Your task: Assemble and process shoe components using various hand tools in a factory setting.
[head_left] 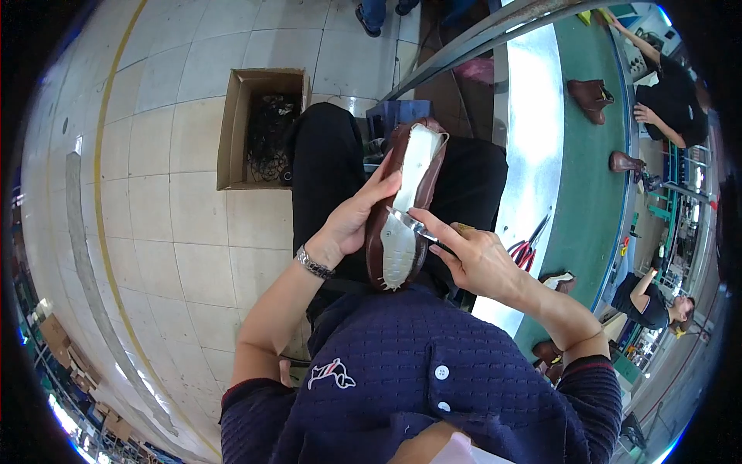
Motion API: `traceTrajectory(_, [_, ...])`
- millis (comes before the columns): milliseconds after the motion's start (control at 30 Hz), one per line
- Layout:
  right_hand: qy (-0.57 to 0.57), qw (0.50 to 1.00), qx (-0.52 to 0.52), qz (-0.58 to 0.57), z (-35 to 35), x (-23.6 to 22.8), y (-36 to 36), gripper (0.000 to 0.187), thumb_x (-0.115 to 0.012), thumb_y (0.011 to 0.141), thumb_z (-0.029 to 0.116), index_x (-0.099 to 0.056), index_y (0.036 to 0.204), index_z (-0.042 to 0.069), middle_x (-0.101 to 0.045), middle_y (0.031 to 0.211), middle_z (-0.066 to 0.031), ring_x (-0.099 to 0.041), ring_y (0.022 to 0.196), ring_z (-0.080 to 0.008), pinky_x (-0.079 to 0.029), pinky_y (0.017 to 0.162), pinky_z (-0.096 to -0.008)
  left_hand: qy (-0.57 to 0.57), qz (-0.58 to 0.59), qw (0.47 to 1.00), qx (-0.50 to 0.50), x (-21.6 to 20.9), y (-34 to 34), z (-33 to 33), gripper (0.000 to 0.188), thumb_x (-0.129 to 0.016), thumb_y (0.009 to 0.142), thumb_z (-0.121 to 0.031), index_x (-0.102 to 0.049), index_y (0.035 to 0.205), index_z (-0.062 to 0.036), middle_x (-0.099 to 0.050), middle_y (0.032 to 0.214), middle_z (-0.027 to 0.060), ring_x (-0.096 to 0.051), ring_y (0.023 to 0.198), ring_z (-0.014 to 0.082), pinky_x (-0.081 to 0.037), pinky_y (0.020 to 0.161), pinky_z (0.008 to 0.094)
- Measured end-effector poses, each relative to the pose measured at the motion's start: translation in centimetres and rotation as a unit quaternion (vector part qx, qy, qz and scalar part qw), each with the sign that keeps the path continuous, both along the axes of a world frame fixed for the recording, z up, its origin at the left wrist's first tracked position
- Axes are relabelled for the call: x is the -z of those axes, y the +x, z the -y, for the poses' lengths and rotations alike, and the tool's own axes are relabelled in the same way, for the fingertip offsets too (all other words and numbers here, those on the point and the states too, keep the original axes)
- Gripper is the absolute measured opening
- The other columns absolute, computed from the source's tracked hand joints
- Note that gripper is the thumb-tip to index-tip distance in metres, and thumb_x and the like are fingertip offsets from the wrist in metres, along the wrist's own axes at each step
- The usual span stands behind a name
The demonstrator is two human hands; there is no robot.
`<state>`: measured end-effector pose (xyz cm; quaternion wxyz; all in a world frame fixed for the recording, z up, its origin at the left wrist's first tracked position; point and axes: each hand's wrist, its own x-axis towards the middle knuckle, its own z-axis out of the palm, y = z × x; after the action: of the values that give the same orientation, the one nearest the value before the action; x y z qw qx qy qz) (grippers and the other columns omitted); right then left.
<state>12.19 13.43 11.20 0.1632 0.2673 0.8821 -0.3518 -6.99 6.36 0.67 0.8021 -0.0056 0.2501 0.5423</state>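
A brown leather shoe [376, 246] lies upside down over my lap, its toe toward my body. The white insole board [417, 158] shows on its underside, with the leather edge folded round it and small ragged tabs at the toe. My left hand [355, 215] grips the shoe from the left side, thumb on the underside. In my right hand [481, 261] is a shiny metal hand tool [406, 221], its flat tip against the middle of the insole board. The fingers cover its handle, so its exact kind does not show.
Right of my legs runs a metal ledge [533, 116] with red-handled pliers [525, 251] on it. Beyond it, a green conveyor belt [580, 185] carries several brown shoes; other people work across it. A cardboard box [229, 147] of dark scraps stands left of my knee.
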Motion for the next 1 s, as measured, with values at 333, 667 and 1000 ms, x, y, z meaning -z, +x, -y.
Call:
traceTrajectory(333, [0.076,0.983,-0.153,0.074,-5.4,-6.5,-4.7,0.070,-0.064,0.088,0.014,-0.031,0.149,0.022,-0.066,0.080,-0.0151,-0.065,0.064,-0.0349,-0.053,0.057,-0.0420,0.018,-0.186,0.982,-0.009,-1.0,0.3,-0.1,0.074,-0.059,0.096,-0.031,-0.016,0.155,-0.0169,-0.042,0.144,0.0077,-0.046,0.125,0.0161,-0.038,0.104,0.0317])
traceTrajectory(667, [0.228,0.963,-0.123,-0.079,-7.2,-3.1,-5.3,0.066,-0.058,0.094,0.020,-0.026,0.151,0.026,-0.061,0.061,-0.0129,-0.061,0.050,-0.0287,-0.050,0.050,-0.0403,0.009,-0.168,0.985,0.021,-0.7,-0.3,-0.3,0.073,-0.058,0.097,-0.029,-0.017,0.154,-0.0128,-0.044,0.141,0.0072,-0.048,0.122,0.0147,-0.041,0.101,0.0295])
traceTrajectory(1000, [0.189,0.977,-0.094,-0.039,-6.3,-1.5,-4.4,0.067,-0.057,0.094,0.019,-0.023,0.151,0.026,-0.064,0.069,-0.0155,-0.063,0.056,-0.0338,-0.050,0.052,-0.0437,0.015,-0.182,0.983,0.034,-0.5,-0.6,-0.4,0.077,-0.061,0.095,-0.027,-0.014,0.155,-0.0155,-0.044,0.141,0.0068,-0.049,0.120,0.0139,-0.042,0.100,0.0300])
